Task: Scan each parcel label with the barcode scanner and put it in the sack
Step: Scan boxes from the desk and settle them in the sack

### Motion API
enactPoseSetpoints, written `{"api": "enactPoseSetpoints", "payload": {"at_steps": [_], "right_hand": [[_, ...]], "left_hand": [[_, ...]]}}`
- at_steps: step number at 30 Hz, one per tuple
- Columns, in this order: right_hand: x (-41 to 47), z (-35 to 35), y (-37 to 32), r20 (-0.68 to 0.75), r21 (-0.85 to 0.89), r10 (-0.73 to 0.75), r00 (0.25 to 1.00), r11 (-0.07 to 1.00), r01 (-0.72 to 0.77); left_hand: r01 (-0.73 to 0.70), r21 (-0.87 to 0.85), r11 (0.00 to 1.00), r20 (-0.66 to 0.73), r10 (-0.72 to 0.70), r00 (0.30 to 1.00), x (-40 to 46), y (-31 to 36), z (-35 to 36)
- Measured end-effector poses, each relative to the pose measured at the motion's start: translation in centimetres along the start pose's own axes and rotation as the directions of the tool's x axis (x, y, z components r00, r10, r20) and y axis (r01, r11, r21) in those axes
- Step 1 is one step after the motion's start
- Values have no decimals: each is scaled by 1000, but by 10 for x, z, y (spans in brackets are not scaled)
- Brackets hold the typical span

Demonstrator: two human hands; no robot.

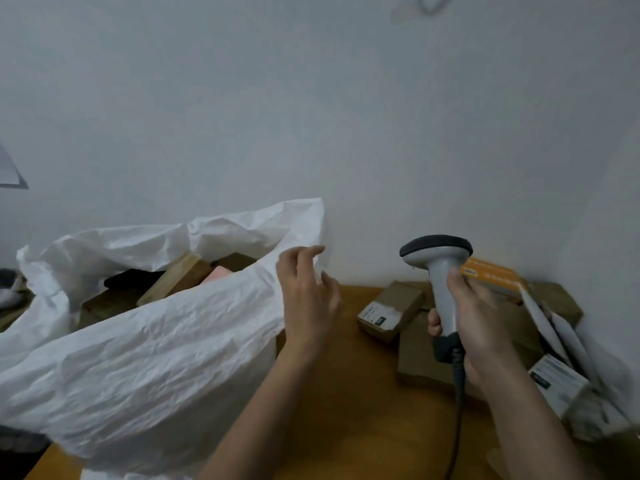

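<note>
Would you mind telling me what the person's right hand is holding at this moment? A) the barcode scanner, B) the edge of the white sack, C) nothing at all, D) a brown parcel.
A: the right hand is wrapped around the grey handle of the barcode scanner, held upright above the parcels, while the left hand is empty beside the sack.

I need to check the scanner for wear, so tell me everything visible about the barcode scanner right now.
The barcode scanner is a pistol-shaped handheld: a light grey plastic body, a wide head capped in dark grey, and a dark base from which a black cable hangs down. It stands roughly upright above the wooden table, head tipped away toward the wall. The right hand grips its handle; nothing else touches it. No damage shows, though the frame is blurry.
</note>
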State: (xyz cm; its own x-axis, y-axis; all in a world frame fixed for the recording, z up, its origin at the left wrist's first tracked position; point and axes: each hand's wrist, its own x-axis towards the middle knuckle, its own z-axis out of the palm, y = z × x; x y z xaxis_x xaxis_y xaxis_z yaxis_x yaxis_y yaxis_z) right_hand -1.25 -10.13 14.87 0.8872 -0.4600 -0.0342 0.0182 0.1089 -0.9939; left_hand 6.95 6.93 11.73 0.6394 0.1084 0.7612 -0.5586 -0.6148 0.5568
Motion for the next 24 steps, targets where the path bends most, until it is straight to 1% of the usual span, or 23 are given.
{"api": "enactPoseSetpoints", "payload": {"at_steps": [1,3,5,8,10,11,12,13,15,16,18,19,21,22,23,24], "right_hand": [[6,-7,3,-24,-9,8,1000,1000,-8],[18,-22,8,-64,-24,15,998,1000,-17],[31,-37,13,-100,-37,16,995,999,-20],[51,-57,20,-129,-60,39,991,997,-47],[66,-69,25,-146,-81,73,987,993,-86],[75,-74,28,-153,-86,84,985,991,-98],[85,-79,32,-159,-85,90,983,991,-105],[95,-82,37,-162,-81,96,982,991,-111],[118,-88,49,-166,-71,123,978,988,-137],[129,-90,56,-166,-72,141,976,985,-154],[153,-92,73,-165,-79,172,971,979,-187],[164,-93,81,-162,-78,189,969,976,-203],[184,-93,97,-154,-74,227,962,968,-240],[192,-94,105,-146,-77,249,957,962,-262],[199,-94,112,-139,-79,270,953,956,-283],[205,-94,119,-132,-76,289,948,951,-301]], "left_hand": [[-41,-6,999,55,42,998,-7,4,12],[-78,-22,997,164,81,983,-18,7,36],[-52,-41,998,263,61,963,-25,5,62],[96,-8,995,415,-84,906,-33,-5,103],[227,34,973,493,-214,843,-38,-15,130],[320,52,946,527,-298,796,-40,-21,145],[416,81,906,552,-389,738,-41,-27,159],[528,127,840,576,-496,650,-44,-36,174],[733,214,646,569,-692,443,-49,-56,203],[798,241,552,552,-754,355,-53,-65,216],[883,273,381,532,-825,192,-62,-87,241],[920,279,275,523,-847,95,-67,-100,253],[962,266,66,520,-850,-85,-77,-122,274],[965,262,-9,531,-834,-152,-83,-132,284],[962,263,-69,538,-818,-205,-88,-144,294],[957,269,-110,539,-806,-244,-95,-155,304]]}}
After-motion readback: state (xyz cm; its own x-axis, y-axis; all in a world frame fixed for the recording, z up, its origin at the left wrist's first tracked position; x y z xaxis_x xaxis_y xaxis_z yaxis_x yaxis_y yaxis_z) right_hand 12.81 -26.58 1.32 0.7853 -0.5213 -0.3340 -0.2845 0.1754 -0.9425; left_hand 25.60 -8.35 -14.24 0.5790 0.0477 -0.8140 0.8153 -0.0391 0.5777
